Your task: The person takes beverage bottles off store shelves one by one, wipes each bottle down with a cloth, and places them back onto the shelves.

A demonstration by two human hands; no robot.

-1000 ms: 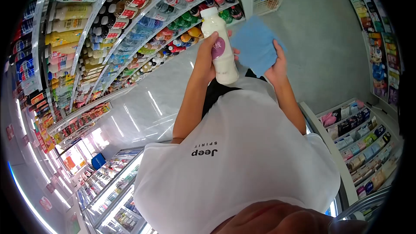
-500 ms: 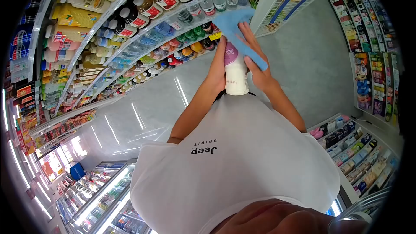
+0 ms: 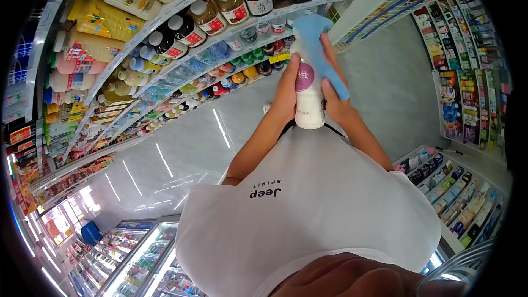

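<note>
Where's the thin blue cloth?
In the head view, the thin blue cloth is up right of centre, in the right hand, beside the tall white, purple-labelled bottle.

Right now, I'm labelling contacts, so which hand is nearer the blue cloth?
Right. The right hand holds the blue cloth; the left hand is to the cloth's left, gripping the white bottle.

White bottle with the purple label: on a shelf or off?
Off: the left hand holds the bottle above the floor, with a blue cloth by its top.
</note>
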